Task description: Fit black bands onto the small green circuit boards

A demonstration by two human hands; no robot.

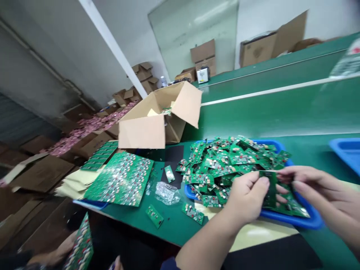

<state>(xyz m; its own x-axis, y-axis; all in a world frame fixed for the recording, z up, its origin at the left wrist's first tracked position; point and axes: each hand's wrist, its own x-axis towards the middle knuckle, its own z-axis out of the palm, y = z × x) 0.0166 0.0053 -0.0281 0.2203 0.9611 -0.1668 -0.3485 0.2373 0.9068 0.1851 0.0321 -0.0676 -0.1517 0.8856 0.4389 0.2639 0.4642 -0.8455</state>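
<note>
Left hand (247,195): pinching circuit board strip (270,189).
Right hand (317,187): gripping same strip's other end.
Beneath: blue tray (295,221), heaped small boards (227,161).

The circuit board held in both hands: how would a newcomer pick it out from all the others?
Start at the blue tray heaped with small green boards at the table's near edge. Just above its near right end, the left hand and right hand pinch one circuit board between them. It alone is lifted off the heap.
</note>
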